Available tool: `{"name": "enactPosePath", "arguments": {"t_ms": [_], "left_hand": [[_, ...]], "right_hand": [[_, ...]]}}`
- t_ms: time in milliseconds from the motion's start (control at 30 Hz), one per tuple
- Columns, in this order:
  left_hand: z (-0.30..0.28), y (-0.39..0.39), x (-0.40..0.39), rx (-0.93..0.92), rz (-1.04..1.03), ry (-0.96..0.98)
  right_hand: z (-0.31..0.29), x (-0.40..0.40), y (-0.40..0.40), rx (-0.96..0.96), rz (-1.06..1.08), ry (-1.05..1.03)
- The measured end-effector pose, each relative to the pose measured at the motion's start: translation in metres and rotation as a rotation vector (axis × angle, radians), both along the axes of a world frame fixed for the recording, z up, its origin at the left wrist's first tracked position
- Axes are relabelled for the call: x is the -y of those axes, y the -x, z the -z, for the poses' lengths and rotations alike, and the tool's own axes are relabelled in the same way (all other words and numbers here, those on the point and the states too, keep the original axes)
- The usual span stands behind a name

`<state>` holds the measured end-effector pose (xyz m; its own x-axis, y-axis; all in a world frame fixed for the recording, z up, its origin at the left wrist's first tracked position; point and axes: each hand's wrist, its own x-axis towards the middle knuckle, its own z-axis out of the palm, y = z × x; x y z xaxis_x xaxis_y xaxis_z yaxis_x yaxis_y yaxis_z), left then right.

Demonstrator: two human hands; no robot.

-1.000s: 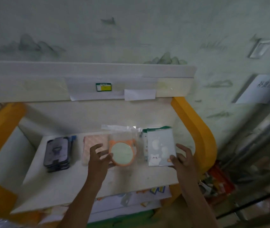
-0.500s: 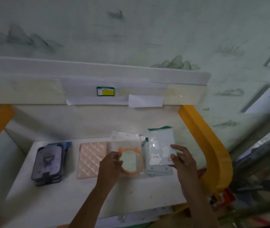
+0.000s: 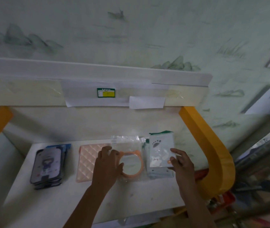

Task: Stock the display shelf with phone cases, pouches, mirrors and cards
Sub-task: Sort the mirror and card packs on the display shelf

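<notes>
Left hand covers the pink pouch's right side and the orange mirror's left rim — its fingertips can't be seen. Right hand hides the card pack's lower right corner. The green-and-yellow label is too blurred to read. Both forearms run off the bottom edge — the shelf's left end is cropped.

White display shelf carries dark phone-case stack, pink quilted pouch, orange-rimmed bagged round mirror, pale card packets.
</notes>
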<state>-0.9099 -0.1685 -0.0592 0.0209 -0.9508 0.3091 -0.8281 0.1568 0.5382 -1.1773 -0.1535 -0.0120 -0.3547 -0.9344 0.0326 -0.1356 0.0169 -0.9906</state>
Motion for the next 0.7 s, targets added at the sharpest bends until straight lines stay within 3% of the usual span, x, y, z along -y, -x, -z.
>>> {"name": "enactPosePath", "arguments": {"t_ms": [300,600,700], "left_hand": [[-0.024,-0.008,0.012,-0.027,0.117,-0.008],[-0.023,-0.011,0.006,-0.258,0.109,-0.122],[-0.023,-0.011,0.003,-0.314,0.104,-0.142]], "right_hand": [[0.037,0.016,0.0,-0.089,0.029,-0.105],[0.054,0.021,0.004,-0.707,0.013,-0.178],[0.057,0.019,0.006,-0.812,-0.04,-0.25]]}}
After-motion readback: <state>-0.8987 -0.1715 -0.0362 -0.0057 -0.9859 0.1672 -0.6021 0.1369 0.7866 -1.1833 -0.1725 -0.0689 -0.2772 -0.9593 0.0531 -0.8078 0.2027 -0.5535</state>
